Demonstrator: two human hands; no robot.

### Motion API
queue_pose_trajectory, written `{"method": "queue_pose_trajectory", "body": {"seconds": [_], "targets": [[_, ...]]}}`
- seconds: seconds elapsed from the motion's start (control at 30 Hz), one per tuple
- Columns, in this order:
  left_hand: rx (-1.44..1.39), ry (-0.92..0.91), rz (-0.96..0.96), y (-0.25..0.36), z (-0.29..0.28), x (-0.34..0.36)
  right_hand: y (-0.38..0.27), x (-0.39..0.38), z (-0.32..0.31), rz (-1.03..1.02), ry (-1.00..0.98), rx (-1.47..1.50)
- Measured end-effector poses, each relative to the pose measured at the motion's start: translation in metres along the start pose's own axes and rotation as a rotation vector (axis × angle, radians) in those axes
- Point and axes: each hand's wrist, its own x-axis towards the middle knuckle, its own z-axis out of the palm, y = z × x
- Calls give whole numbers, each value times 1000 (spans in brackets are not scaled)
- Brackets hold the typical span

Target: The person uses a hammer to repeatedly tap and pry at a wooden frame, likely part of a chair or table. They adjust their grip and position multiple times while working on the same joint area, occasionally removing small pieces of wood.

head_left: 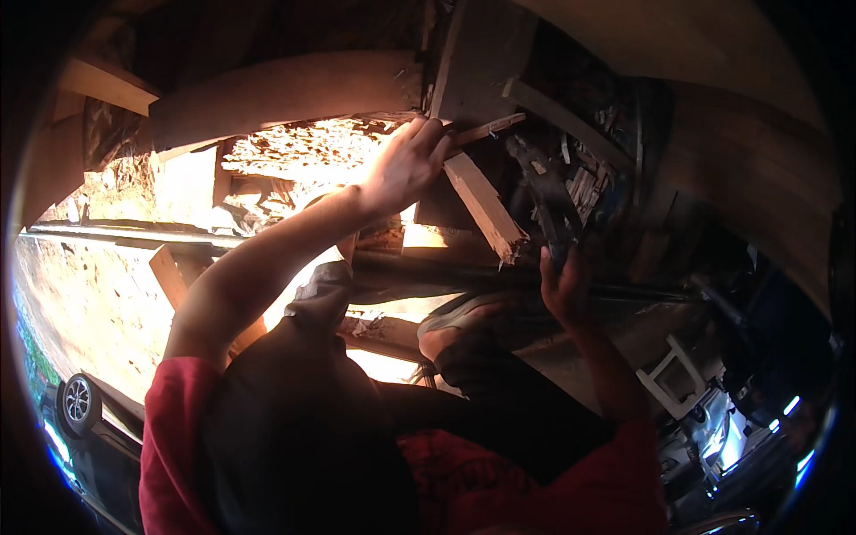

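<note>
Sunlit ground (98, 294) and bright wood debris fill the left of the view, with a car wheel (78, 400) low at the edge and dark timber framing overhead. A broad plank (285, 89) spans the upper left. Below it the left hand (406, 165) reaches up, fingers (430, 135) curled tight round a thin wooden strip (486, 130) that juts out to the right of the fist. Just under the strip a splintered wooden batten (481, 203) slants down and right, near the hand but apart from it. Further right, in deep shadow, the right hand (562, 285) is raised against a dark tool or bar (539, 192); its fingers seem wrapped about the lower end, though the gloom hides the grip.
</note>
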Motion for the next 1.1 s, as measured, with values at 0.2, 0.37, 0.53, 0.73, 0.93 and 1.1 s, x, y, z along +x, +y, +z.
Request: {"method": "queue_pose_trajectory", "body": {"seconds": [0.2, 0.37, 0.53, 0.73, 0.93, 1.1], "targets": [[-138, 77, -78, 2, 5, 1, -4, 10, 3, 124, -120, -47], [-180, 82, -116, 2, 7, 1, -16, 12, -4, -161, 120, 38], [-204, 83, -126, 3, 8, 1, -8, 14, 6, 34, -34, -72], [-193, 83, -91, 1, 8, 1, 13, 13, 21, 164, -5, -5], [-233, 106, -119, 3, 8, 1, 8, 2, 4, -40, 88, 68], [-47, 18, -39, 5, 6, 0, -3, 10, 23, 328, -13, 56]]}}
